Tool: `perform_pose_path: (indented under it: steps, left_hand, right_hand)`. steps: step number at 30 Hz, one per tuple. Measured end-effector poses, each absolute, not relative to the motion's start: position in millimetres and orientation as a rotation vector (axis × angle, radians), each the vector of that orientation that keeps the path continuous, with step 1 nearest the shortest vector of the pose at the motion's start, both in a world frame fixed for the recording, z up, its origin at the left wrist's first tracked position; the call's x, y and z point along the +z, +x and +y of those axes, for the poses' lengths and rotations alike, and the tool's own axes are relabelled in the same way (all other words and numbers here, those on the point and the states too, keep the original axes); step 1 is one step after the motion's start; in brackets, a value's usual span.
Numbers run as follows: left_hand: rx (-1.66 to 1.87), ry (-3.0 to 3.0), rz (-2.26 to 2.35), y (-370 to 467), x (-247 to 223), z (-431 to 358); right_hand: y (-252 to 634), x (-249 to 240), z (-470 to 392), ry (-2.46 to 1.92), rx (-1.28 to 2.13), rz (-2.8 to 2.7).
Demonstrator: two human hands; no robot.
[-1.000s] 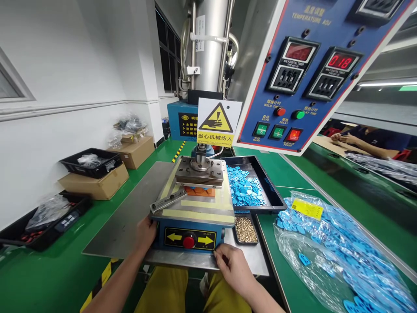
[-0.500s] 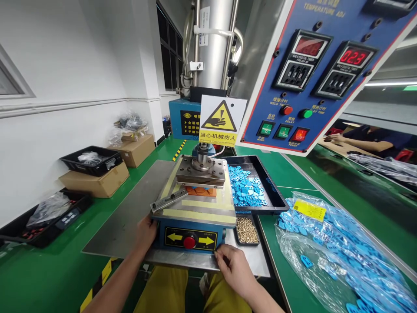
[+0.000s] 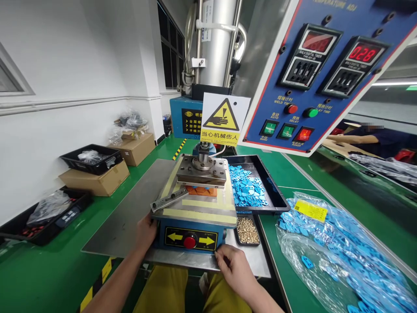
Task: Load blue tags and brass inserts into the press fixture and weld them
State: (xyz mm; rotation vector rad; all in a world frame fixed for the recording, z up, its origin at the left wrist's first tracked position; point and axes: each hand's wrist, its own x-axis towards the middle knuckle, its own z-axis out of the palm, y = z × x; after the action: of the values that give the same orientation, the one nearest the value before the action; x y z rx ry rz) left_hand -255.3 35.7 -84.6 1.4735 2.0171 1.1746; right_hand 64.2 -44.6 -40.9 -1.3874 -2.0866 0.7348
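My left hand rests against the left side of the blue press base, its fingertips hidden behind the corner. Beside the base's lower right corner, my right hand has its fingers curled, with thumb and index close together; nothing shows clearly between them. On the taped base plate, the steel press head sits low over an orange fixture. A metal bar handle sticks out to the left. The front panel carries a red button between two yellow arrows.
A black tray of blue pieces and a small box of brass parts stand right of the base. Farther right lies a plastic bag of blue pieces. A control box hangs above. A person's arm shows far right.
The right timer display has gone from 023 to 028. The camera view has shifted slightly. Both my hands stay where they were.
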Motion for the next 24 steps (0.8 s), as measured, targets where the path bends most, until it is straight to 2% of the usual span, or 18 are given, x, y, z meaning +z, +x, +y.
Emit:
perform_pose_path:
  steps: [24]
  left_hand:
    - [1.147,1.465,2.03,-252.3,-77.8,33.7]
  right_hand:
    - [63.4,-40.7,-42.9,-1.39,0.721,-2.101]
